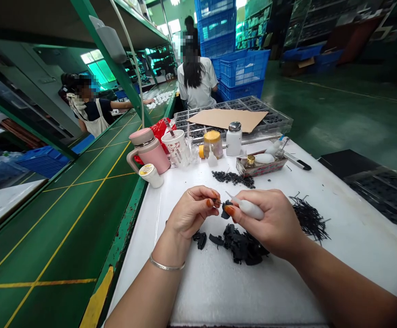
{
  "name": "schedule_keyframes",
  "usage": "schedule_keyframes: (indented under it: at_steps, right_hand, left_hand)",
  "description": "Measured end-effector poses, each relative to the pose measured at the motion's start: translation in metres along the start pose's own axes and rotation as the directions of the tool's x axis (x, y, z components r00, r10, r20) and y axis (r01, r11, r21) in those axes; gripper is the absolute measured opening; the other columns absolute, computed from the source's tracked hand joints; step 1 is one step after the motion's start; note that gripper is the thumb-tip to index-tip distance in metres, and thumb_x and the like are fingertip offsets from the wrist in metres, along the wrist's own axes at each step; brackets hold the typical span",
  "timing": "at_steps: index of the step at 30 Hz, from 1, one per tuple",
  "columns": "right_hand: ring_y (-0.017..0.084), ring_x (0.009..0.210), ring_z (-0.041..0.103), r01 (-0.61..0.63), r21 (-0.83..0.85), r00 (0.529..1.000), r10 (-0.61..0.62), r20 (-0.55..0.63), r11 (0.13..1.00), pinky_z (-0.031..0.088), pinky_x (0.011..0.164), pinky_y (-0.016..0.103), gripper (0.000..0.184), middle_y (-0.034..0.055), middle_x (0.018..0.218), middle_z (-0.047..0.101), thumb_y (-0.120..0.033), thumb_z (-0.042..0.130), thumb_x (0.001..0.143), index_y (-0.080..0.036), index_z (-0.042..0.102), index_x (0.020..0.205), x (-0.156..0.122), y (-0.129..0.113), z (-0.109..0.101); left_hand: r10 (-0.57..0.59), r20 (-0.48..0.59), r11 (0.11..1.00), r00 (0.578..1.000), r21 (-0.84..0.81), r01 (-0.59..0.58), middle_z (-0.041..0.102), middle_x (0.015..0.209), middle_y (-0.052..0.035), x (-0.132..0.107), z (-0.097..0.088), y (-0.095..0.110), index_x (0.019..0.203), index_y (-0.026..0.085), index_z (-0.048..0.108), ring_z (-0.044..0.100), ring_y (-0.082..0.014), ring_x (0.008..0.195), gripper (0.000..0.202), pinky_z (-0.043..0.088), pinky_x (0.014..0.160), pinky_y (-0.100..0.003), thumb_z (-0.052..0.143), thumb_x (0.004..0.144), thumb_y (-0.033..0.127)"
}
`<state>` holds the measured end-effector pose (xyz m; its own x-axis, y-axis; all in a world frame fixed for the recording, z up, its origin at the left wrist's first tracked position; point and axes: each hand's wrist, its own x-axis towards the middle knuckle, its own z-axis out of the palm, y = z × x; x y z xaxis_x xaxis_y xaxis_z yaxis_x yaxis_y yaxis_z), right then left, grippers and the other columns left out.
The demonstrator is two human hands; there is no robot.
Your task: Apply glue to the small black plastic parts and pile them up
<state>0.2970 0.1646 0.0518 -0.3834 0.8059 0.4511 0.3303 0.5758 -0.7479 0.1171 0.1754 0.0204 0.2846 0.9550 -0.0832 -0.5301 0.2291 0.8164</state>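
Note:
My left hand (192,210) is closed in a pinch on a thin black pin that points right. My right hand (270,218) grips a small white squeeze bottle (249,208) with a fine nozzle and also pinches a small black part (226,210) at its fingertips. The pin tip, nozzle and black part meet between the two hands. Below them a heap of black plastic parts (241,243) lies on the white table (219,291). A pile of thin black pins (309,218) lies to the right, and a pile of small black rings (234,178) sits farther back.
At the table's back stand a pink mug (150,150), white cup (176,146), yellow-lidded jar (213,143), white dispenser bottle (234,139) and a small tray (262,166) of bottles. Part trays under cardboard (229,118) lie behind. A green conveyor (65,214) runs left; other people work farther along.

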Motion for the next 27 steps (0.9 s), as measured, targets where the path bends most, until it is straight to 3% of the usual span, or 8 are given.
schedule_keyframes:
  at_steps: [6,14,27]
  right_hand:
    - [0.007,0.045,0.033,0.019,-0.026,1.000,-0.019,-0.003,0.999,0.026,0.047,0.023,0.031,-0.0046,0.048,0.038,-0.022,0.058,0.081,-0.016,0.046,0.053,0.0002,-0.0005,-0.0001]
    - [0.008,0.046,0.042,0.033,-0.076,0.999,-0.034,-0.007,0.997,0.031,0.049,0.023,0.015,-0.0027,0.051,0.052,-0.016,0.058,0.077,-0.016,0.064,0.063,-0.0001,0.0016,0.0007]
    - [0.008,0.047,0.044,0.047,-0.095,0.999,-0.048,-0.003,0.994,0.032,0.050,0.023,0.014,-0.0022,0.052,0.055,-0.013,0.058,0.076,-0.014,0.067,0.066,-0.0010,0.0026,0.0004]
  left_hand:
    - [-0.015,-0.010,1.000,1.000,0.014,0.015,0.065,0.072,0.0007,0.0007,-0.0005,-0.0020,0.067,0.017,0.067,0.060,-0.0098,0.061,0.026,0.049,0.056,-0.021,0.087,0.054,0.025]
    - [-0.026,-0.013,1.000,1.000,0.004,0.026,0.064,0.071,0.0008,0.0002,0.0044,-0.0013,0.065,0.017,0.066,0.060,-0.0103,0.061,0.030,0.048,0.055,-0.022,0.089,0.049,0.028]
    - [-0.014,0.002,1.000,1.000,0.012,0.014,0.064,0.071,0.0004,0.0004,0.0042,-0.0020,0.065,0.016,0.066,0.060,-0.0102,0.061,0.027,0.049,0.056,-0.021,0.088,0.052,0.026]
